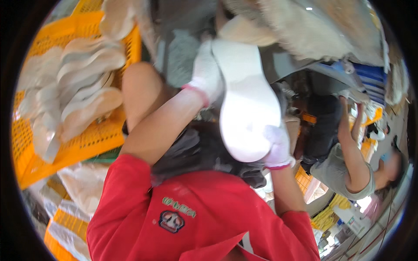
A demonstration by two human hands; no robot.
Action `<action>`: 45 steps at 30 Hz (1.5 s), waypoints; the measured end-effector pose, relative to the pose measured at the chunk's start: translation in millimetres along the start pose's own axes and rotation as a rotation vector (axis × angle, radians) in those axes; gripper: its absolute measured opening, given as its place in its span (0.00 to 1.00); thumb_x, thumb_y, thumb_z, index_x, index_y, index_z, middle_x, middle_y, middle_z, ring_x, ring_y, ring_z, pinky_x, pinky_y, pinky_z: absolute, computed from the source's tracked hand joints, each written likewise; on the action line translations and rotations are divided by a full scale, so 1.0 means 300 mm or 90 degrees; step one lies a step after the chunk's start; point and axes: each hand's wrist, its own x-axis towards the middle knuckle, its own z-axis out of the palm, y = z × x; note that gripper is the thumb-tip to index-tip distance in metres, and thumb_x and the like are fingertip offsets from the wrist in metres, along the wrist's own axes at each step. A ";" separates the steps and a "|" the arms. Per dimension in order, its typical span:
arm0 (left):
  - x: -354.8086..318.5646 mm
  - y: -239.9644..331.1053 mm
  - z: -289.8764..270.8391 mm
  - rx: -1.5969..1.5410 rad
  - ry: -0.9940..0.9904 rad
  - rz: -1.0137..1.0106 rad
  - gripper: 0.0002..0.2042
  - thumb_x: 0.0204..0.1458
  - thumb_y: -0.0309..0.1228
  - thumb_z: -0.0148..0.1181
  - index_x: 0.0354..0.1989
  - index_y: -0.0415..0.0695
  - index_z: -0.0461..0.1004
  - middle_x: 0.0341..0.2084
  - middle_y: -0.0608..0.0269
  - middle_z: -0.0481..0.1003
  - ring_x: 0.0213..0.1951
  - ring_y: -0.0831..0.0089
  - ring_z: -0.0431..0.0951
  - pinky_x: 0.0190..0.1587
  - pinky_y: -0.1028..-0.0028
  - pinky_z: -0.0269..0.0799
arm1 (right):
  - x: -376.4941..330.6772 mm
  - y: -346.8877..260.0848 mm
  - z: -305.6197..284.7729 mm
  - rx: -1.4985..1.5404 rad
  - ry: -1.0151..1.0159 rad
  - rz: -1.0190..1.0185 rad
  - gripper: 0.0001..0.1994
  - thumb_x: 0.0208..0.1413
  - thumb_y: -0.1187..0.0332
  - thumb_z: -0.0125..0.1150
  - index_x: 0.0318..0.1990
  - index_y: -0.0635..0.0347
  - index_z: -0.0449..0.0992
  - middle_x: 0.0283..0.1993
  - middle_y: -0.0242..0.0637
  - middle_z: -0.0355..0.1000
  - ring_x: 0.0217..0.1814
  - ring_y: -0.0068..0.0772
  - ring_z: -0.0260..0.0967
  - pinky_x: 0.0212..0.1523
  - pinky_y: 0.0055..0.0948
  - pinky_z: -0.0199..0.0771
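A white shoe sole (250, 93) is held up lengthwise in front of my lap, its broad end toward me. My left hand (207, 74), in a white glove with a pink cuff, grips its left edge near the far end; the fingertips are partly hidden. My right hand (279, 145), gloved in white with a red cuff, clasps the near right edge, thumb on the upper face and the other fingers hidden beneath. Just beyond the sole's far end lies a pale, rounded piece (248, 32), partly covered.
At the left, a yellow crate (87, 145) holds several pale soles (91, 104). Dusty, fuzzy cream material (305, 30) covers the machine part ahead. Another person (348, 167) sits at the right. Plastic-wrapped items (69, 213) are at the lower left.
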 end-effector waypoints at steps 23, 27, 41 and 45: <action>-0.794 0.942 -0.142 1.645 0.298 0.837 0.11 0.63 0.33 0.64 0.51 0.47 0.84 0.42 0.56 0.86 0.42 0.61 0.88 0.45 0.65 0.83 | -0.227 0.216 -0.479 -0.841 0.232 -0.260 0.29 0.67 0.72 0.64 0.75 0.64 0.71 0.66 0.54 0.78 0.66 0.48 0.79 0.67 0.42 0.77; -0.764 0.361 0.138 1.500 -0.158 0.610 0.08 0.63 0.36 0.61 0.44 0.47 0.82 0.38 0.58 0.82 0.45 0.60 0.84 0.50 0.60 0.80 | -0.187 0.148 -0.108 -0.205 -0.222 -0.274 0.34 0.67 0.67 0.65 0.79 0.70 0.65 0.77 0.52 0.68 0.79 0.47 0.65 0.79 0.43 0.65; -0.062 -0.390 0.147 0.746 -0.062 0.268 0.18 0.71 0.35 0.61 0.62 0.37 0.79 0.50 0.41 0.84 0.53 0.60 0.87 0.56 0.66 0.82 | -0.265 0.027 -0.130 -0.410 0.322 -0.396 0.34 0.58 0.75 0.65 0.74 0.70 0.70 0.68 0.46 0.77 0.68 0.38 0.76 0.68 0.34 0.74; 0.234 -0.261 0.138 1.605 -0.104 0.643 0.14 0.65 0.27 0.54 0.54 0.44 0.82 0.42 0.50 0.86 0.46 0.58 0.89 0.45 0.64 0.87 | 0.042 -0.124 -0.110 -0.557 0.292 -0.542 0.26 0.63 0.74 0.58 0.68 0.71 0.76 0.60 0.46 0.82 0.63 0.43 0.80 0.66 0.38 0.77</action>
